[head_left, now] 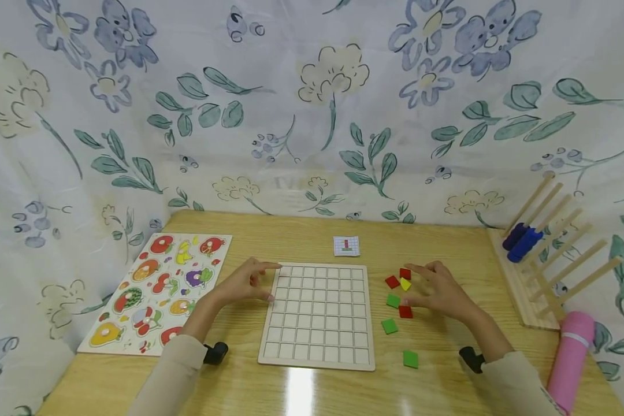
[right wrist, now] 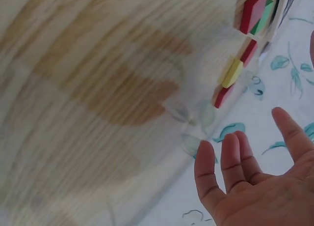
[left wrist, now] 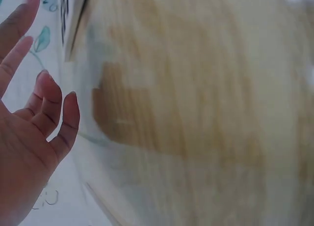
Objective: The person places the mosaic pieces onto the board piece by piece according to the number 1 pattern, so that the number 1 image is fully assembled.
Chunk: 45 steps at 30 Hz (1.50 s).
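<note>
A pale wooden board [head_left: 318, 315] marked with a grid of squares lies in the middle of the table. At its left edge is my left hand [head_left: 243, 282], index finger and thumb spread apart; the left wrist view shows nothing in that palm [left wrist: 22, 142]. To the right of the board lie loose tiles: three red ones, such as the red tile [head_left: 392, 282], three green ones, such as the green tile [head_left: 389, 326], and a yellow piece [head_left: 405, 284]. My right hand [head_left: 439, 292] hovers at their right side, thumb and index finger apart, thumb close to a red tile [head_left: 405, 312].
Behind the board lies a small pattern card [head_left: 346, 246]. A fruit picture board [head_left: 156, 289] is at the left. On the right stand a wooden peg rack [head_left: 525, 289] with blue pieces and a pink roll [head_left: 571, 361]. Floral cloth [head_left: 291, 115] hangs behind the table.
</note>
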Available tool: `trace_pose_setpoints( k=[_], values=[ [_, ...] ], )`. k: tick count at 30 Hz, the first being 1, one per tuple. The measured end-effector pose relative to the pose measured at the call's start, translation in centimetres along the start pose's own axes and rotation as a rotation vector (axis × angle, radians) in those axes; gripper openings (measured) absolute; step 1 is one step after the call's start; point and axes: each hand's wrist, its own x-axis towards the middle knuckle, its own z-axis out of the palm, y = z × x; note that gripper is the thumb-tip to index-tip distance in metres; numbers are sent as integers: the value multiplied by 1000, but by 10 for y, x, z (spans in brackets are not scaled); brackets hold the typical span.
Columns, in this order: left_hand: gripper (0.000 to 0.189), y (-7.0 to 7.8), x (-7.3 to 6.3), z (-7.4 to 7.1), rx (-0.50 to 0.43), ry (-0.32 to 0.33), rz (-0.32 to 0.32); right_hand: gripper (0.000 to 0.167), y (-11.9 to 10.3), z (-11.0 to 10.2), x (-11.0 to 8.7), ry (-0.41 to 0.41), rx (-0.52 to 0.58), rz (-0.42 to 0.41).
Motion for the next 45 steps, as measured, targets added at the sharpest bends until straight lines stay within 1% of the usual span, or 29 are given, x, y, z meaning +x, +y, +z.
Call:
trace_pose_setpoints(
  k=[3,5,10,16,21,26,30,33,40,45],
  values=[
    [74,-6,-1,1,-4,-7,-20,81,4,2,1,1,23,-12],
    [73,-8,-2,2,-11,-11,-46,78,7,5,2,-2,43,-14],
    [72,-12,-3,5,-33,-16,-78,76,13,10,4,-9,78,11],
    [71,-15,-5,6,-48,-15,-70,72,14,10,5,-1,94,1],
    [70,-15,-5,6,-45,-10,-67,67,14,6,8,6,76,-15],
    [68,-16,-5,7,-32,-7,-62,59,19,5,12,23,58,-58],
    [68,-16,-5,8,-39,-6,-63,53,22,4,14,36,41,-95],
    [68,-17,-4,9,-38,-4,-63,49,23,4,15,29,31,-103],
    [69,-20,-3,11,-17,-2,-62,40,26,4,19,-11,29,-89],
    [70,-20,-2,12,-13,-6,-65,36,29,5,20,-26,28,-104]
  ],
)
